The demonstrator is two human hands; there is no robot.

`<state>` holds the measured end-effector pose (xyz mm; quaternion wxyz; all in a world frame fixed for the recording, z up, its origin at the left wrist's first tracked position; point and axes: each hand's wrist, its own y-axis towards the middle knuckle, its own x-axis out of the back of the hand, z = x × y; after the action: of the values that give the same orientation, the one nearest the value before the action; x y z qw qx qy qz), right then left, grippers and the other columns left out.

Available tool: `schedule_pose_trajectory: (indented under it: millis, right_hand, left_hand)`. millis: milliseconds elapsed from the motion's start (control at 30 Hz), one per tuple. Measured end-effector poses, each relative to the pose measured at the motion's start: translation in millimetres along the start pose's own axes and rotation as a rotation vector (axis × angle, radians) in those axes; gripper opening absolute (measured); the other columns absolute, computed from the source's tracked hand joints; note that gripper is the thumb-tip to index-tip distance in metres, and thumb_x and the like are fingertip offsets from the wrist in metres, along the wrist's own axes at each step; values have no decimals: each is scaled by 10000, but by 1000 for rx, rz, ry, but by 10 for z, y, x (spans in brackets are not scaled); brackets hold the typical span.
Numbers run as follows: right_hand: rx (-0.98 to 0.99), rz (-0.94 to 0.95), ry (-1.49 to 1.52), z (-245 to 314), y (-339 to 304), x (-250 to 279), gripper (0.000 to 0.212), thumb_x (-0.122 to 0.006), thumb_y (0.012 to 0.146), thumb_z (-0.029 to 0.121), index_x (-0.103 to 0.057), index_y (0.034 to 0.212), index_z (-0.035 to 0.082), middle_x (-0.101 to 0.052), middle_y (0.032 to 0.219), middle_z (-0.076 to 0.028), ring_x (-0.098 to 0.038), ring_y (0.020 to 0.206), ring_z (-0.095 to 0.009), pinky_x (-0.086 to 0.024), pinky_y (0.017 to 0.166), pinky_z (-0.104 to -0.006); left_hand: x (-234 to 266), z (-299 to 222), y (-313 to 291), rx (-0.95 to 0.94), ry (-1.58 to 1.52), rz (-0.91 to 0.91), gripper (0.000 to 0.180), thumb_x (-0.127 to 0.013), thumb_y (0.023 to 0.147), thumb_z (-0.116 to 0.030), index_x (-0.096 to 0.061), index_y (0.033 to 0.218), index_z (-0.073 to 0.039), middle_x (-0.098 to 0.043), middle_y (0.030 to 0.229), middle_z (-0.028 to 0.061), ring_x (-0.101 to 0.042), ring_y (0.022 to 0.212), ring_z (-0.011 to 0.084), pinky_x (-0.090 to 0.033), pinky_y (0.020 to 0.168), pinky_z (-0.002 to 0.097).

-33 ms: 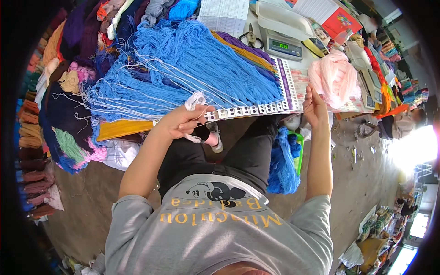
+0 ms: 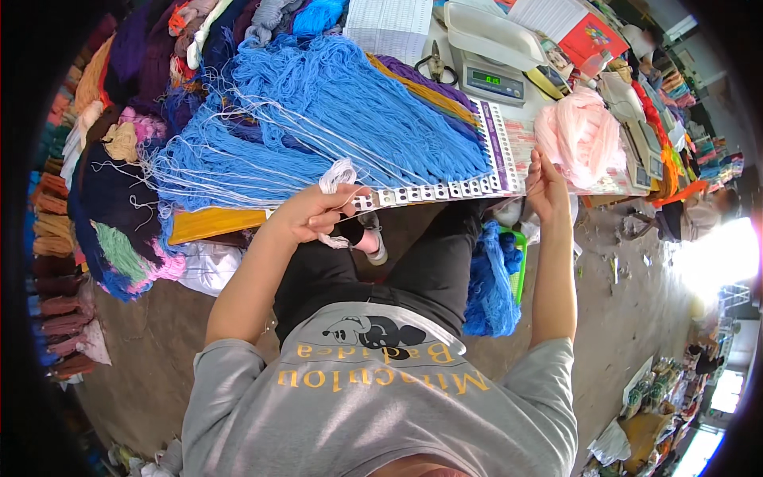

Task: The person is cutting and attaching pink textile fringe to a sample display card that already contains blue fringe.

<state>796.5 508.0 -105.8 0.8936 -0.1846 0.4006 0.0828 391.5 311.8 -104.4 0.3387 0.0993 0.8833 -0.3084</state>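
Observation:
My left hand (image 2: 318, 213) is closed around a small white thread skein (image 2: 337, 172), at the near edge of the table. One loop of the skein rises above the fingers and the rest hangs below them. My right hand (image 2: 547, 189) is raised with its fingers pinched together, beside a pale pink yarn bundle (image 2: 580, 135); whatever is between the fingertips is too fine to make out. Beyond my hands, blue threads (image 2: 318, 111) fan out from a white card with punched holes (image 2: 445, 191). Some white strands run across the blue ones.
A digital scale (image 2: 494, 83) carrying a clear tray (image 2: 491, 33) stands at the back, with black scissors (image 2: 435, 67) beside it. Coloured yarn heaps (image 2: 119, 191) lie to the left. Below the table edge, blue yarn (image 2: 491, 286) hangs by a green basket (image 2: 518, 266).

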Motion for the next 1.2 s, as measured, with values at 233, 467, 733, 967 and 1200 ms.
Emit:
schedule_pose_trajectory:
  millis: [233,467,733,967,1200]
  right_hand:
    - [-16,-38,19,-5,48,57,245,-531,911,112,-530,1133,9,-637,961,-91,-625,698,-131,-549,591,-198]
    - [-13,-24,12,-13,55,36,237,-534,910,111,-533,1124,9,-631,989,-96,-623,705,-128,-549,594,-200]
    - [7,-28,38,-29,131,152,218,-531,907,87,-532,1105,-5,-629,991,-107,-625,726,-140,-553,611,-206]
    - [20,-49,91,-84,230,277,219,-526,903,63,-519,1106,-19,-621,1013,-134,-629,738,-163,-563,639,-220]
    - [22,-215,114,-204,233,351,252,-482,917,50,-512,1163,4,-615,1101,-118,-621,760,-120,-533,612,-192]
  left_hand:
    - [24,24,-62,74,25,-2,322,-494,929,-154,-506,1187,38,-608,702,25,-282,335,-3,-199,321,163]
    - [-131,26,-124,-64,-1,193,309,-552,912,-259,-584,1047,16,-486,572,-37,-295,344,3,-192,324,171]
    - [-171,16,-166,-225,15,41,453,-541,914,-273,-445,1255,9,-450,564,-35,-381,438,35,-275,402,173]
    - [-17,249,-273,-80,264,-70,333,-538,910,-312,-558,1069,-20,-638,709,77,-593,606,102,-389,465,185]
    - [219,429,-235,-261,-106,-149,177,-541,913,-248,-573,995,-95,-670,873,94,-636,833,143,-484,577,201]
